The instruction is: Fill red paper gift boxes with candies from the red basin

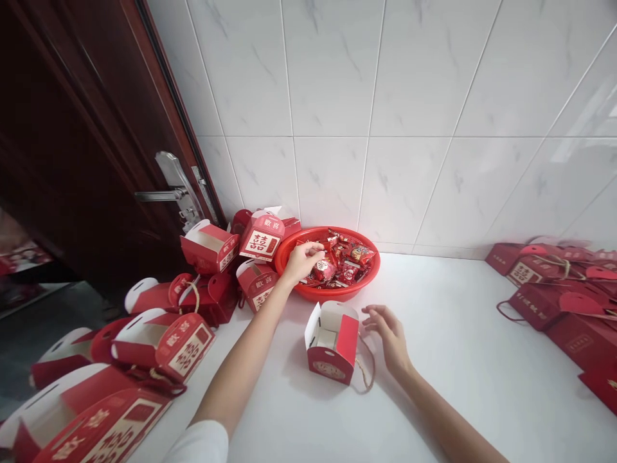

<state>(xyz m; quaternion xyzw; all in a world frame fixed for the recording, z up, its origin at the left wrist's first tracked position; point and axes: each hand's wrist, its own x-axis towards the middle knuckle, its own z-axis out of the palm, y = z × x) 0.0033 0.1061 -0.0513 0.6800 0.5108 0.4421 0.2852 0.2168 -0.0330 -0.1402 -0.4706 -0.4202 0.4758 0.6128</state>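
Note:
My left hand (304, 260) is over the left part of a red plastic basket (330, 295) filled with wrapped candies (349, 272). Its fingers are pinched together at the candies; what lies between them, if anything, is too small to name. An open red box (332, 350) with white inside stands upright on the white table in front of the basket, and no contents show in it. My right hand (389, 335) is just right of this box, fingers apart and holding nothing. A twisted cord (371, 376) hangs from the box's right side onto the table.
Several open red boxes (164, 344) are piled along the left side of the white table (434, 386). More red boxes (569, 308) lie at the right. Behind are a tiled wall and, at left, a dark door with a metal handle (166, 195).

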